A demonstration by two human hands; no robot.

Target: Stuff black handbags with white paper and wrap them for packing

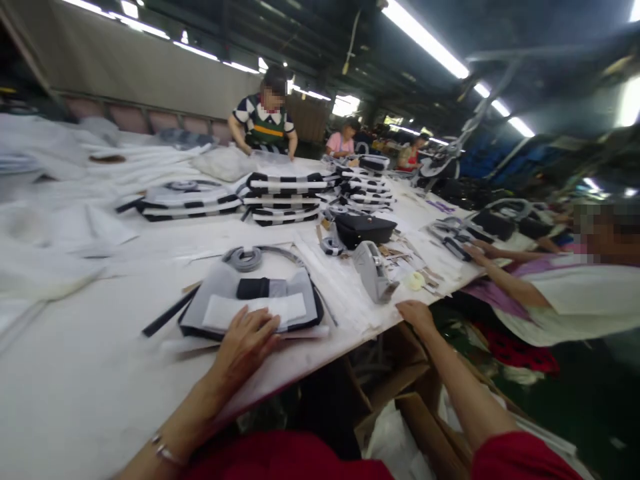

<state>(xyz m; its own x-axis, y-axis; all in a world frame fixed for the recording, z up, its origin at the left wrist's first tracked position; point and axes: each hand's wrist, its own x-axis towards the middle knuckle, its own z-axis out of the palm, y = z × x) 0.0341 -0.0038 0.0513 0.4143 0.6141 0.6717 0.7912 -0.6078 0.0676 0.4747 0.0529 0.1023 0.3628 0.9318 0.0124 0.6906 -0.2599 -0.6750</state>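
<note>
My left hand [246,347] lies with spread fingers on the near edge of a flat grey and black fabric piece [253,303] that carries a white paper sheet [255,309]. A coiled grey strap [245,258] sits just behind this piece. My right hand [416,313] rests at the table's front edge [350,340], fingers curled downward, with nothing visibly in it. It is nearest to a grey shaped part [373,270] lying on white sheets.
Stacks of black and white striped pieces [285,197] fill the table's middle. A black case [364,229] stands beside them. A person's arm [505,283] reaches in from the right. Other people work at the far end. Cardboard boxes [415,413] stand below the table edge.
</note>
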